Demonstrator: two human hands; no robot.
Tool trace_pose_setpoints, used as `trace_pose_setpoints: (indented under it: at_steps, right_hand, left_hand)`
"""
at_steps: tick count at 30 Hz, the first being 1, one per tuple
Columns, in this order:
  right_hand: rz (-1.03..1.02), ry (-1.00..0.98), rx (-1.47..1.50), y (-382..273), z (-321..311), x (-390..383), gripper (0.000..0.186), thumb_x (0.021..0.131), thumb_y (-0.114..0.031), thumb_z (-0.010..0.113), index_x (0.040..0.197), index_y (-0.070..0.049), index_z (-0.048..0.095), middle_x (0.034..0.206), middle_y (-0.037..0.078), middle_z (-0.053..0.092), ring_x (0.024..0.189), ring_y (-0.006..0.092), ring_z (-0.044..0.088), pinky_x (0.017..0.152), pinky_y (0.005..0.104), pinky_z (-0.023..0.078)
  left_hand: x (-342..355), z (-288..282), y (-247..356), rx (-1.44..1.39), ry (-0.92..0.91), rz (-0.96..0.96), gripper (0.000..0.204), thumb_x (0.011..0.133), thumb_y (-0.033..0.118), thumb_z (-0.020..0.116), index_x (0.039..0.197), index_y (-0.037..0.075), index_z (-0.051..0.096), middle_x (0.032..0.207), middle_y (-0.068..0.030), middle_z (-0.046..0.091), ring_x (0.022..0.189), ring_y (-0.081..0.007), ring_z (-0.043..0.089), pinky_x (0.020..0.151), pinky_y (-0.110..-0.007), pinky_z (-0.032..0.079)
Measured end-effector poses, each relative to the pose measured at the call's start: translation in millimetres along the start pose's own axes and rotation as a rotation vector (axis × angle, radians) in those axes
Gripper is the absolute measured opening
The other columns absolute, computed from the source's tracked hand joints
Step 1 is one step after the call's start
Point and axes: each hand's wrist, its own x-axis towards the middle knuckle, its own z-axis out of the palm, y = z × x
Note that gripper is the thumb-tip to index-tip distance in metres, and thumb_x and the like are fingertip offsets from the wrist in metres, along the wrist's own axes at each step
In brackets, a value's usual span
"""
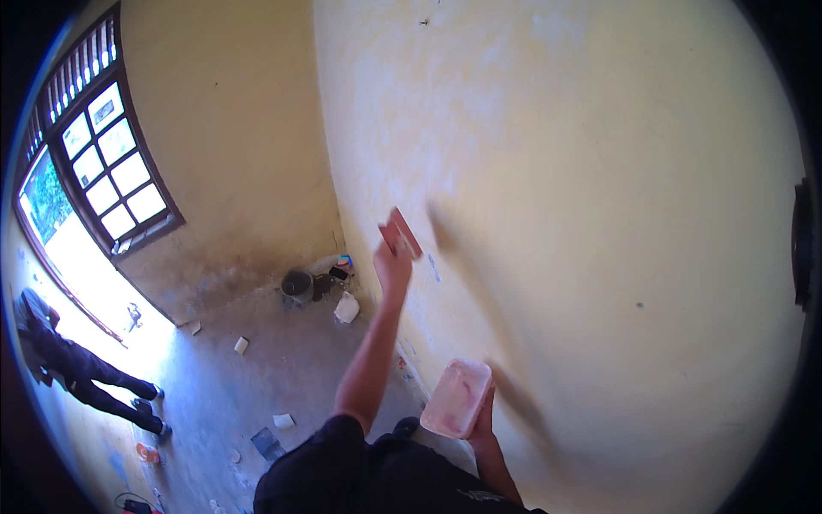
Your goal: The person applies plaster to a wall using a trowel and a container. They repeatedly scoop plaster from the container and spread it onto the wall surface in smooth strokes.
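My left arm reaches up toward the yellowish wall (pixel 599 214). My left hand (pixel 392 267) is closed around a red putty spreader (pixel 406 233), whose blade is close to the wall; whether it touches I cannot tell. Lower down, my right hand (pixel 485 421) supports a pale pinkish plastic tub (pixel 458 397) from its right side and beneath. The tub is tilted, with pinkish-white residue inside. Whitish patches mark the upper wall, and a short bluish mark lies just below the spreader.
A dark bucket (pixel 297 286) and a white bag (pixel 347 307) stand on the floor near the corner. Small scraps (pixel 241 345) and a dark square piece (pixel 267 443) lie about. Another person (pixel 86 364) stands by the bright doorway (pixel 94 265), beside a paned window (pixel 120 163).
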Motion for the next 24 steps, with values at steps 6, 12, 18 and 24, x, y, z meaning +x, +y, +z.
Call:
trace_pose_setpoints:
  at_steps: [6,12,18,24]
  right_hand:
    - [-0.026,0.017,0.042,17.7,-27.0,-13.4,0.083,0.089,-0.079,0.037,0.146,-0.018,0.044,0.141,0.007,0.052,0.127,0.0301,0.053,0.1,0.0556,0.048]
    - [-0.049,0.062,0.054,25.1,-11.8,-37.6,0.071,0.096,-0.071,0.031,0.139,-0.017,0.048,0.13,0.005,0.057,0.118,0.0248,0.058,0.096,0.047,0.052]
    - [-0.077,0.017,0.052,20.2,-22.6,-35.1,0.085,0.088,-0.079,0.038,0.147,-0.017,0.043,0.141,0.007,0.053,0.126,0.03,0.054,0.1,0.0543,0.048]
    - [-0.192,0.099,-0.039,27.3,-28.2,-32.4,0.081,0.091,-0.076,0.036,0.146,-0.016,0.044,0.14,0.007,0.054,0.125,0.029,0.054,0.104,0.0513,0.046]
  left_hand:
    - [41.3,29.8,137.6,-0.02,-0.119,0.11,0.016,0.089,0.004,0.053,0.091,-0.005,0.066,0.071,-0.022,0.065,0.062,-0.0313,0.066,0.057,-0.04,0.048]
    - [-71.0,-17.3,230.4,-0.173,-0.409,0.191,0.03,0.1,0.025,0.057,0.094,-0.003,0.066,0.061,-0.0112,0.055,0.057,-0.0111,0.045,0.053,-0.034,0.04]
    - [-32.2,19.1,157.9,-0.108,0.047,0.29,0.039,0.088,-0.001,0.056,0.126,0.0,0.063,0.106,-0.0252,0.068,0.089,-0.0315,0.072,0.072,-0.036,0.056]
    - [-115.2,43.5,119.9,-0.072,-0.26,0.476,0.073,0.073,-0.015,0.056,0.144,0.004,0.048,0.138,-0.0222,0.053,0.118,-0.0364,0.06,0.088,-0.038,0.055]
